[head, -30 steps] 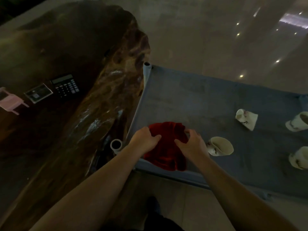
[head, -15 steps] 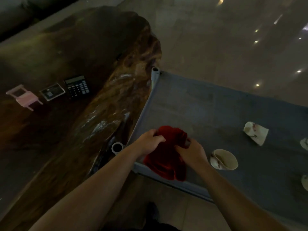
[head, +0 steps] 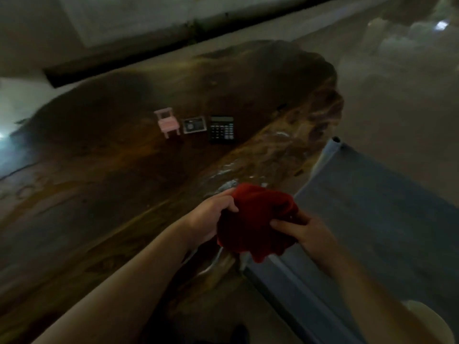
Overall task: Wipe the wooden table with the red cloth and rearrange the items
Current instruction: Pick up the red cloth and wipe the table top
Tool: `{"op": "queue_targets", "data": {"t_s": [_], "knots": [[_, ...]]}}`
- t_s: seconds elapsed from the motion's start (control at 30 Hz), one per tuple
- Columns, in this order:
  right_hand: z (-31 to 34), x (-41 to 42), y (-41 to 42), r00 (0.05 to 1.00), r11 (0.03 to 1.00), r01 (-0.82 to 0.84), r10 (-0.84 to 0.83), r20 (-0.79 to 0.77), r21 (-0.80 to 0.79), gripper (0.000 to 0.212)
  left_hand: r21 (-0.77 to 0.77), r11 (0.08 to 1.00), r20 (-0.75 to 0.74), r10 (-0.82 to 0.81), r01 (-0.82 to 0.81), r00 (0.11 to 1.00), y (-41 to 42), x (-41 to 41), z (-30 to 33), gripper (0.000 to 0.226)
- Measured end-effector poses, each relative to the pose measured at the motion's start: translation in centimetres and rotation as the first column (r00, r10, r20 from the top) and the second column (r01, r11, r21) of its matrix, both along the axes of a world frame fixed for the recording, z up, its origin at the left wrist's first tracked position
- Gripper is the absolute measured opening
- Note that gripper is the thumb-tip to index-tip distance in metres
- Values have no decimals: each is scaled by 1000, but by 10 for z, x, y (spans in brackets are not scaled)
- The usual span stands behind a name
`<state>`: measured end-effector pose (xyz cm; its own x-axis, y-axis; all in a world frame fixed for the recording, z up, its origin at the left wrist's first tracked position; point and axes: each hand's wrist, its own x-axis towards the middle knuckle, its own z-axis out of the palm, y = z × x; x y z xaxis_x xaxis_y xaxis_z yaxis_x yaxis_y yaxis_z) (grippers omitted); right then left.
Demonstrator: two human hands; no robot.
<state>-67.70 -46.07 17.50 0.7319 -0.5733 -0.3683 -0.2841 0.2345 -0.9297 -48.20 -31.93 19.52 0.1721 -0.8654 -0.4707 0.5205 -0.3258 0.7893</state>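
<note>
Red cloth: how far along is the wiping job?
Done: the red cloth is picked up. In hand: both the left hand and right hand hold it bunched beside the wooden table. Left: wiping, then rearranging the pink chair, framed card and calculator.

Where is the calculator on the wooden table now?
In the head view the calculator lies on the wooden table, at the right end of a row, just right of the small framed card, with the pink toy chair further left.
</note>
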Motion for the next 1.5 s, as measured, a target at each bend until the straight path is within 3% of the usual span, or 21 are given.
{"op": "queue_targets", "data": {"t_s": [0.23, 0.5, 0.87, 1.07, 1.33, 1.43, 1.5], "knots": [[21, 108, 75, 948, 948, -317, 315, 50, 30, 38, -74, 964, -88, 251, -257, 964, 124, 70, 6, 65], [16, 243, 206, 873, 867, -487, 485, 46, 109, 35, -111, 850, -75, 509, -515, 857, 285, 160, -19, 67], [2, 401, 353, 818, 813, -561, 573, -43, 159, 27, -8, 797, -30, 604, -604, 797, 450, 283, -37, 27], [-15, 473, 380, 801, 810, -576, 586, -121, 108, 38, 48, 725, 100, 681, -687, 726, 475, 331, -53, 23], [-32, 566, 358, 805, 815, -575, 580, -125, 75, 26, 76, 619, 363, 713, -782, 600, 440, 402, -69, 24], [-42, 598, 331, 823, 835, -549, 547, -154, 31, 22, 77, 617, 388, 705, -783, 593, 413, 429, -79, 35], [-53, 615, 310, 836, 838, -534, 506, -213, -107, 28, 110, 635, 473, 644, -765, 602, 398, 444, -90, 47]]}}
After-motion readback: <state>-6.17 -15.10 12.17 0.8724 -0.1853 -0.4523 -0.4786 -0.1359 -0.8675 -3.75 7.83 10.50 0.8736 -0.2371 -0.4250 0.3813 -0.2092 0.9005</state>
